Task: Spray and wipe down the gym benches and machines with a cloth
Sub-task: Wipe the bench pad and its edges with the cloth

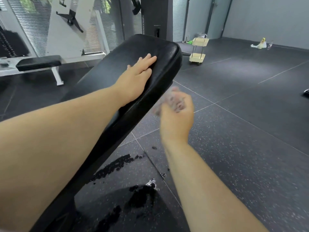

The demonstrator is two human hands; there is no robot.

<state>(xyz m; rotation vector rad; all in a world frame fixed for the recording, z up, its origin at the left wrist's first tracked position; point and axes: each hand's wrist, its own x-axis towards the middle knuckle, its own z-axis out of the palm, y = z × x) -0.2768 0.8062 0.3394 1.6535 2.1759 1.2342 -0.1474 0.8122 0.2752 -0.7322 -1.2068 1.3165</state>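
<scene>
A long black padded bench [167,52] runs from the lower left up to the centre. My left hand [137,76] lies flat on its top near the far end, fingers straight. My right hand [175,113] is beside the bench's right edge, blurred, and grips a bunched grey patterned cloth [164,101] that sits close to the pad's side. No spray bottle shows in either hand.
Wet dark patches [142,193] lie on the speckled rubber floor under the bench. A second flat bench [39,62] stands at the left by a white machine [66,30]. A small cream cart [199,49] stands further back, with bottles [261,43] by the far wall.
</scene>
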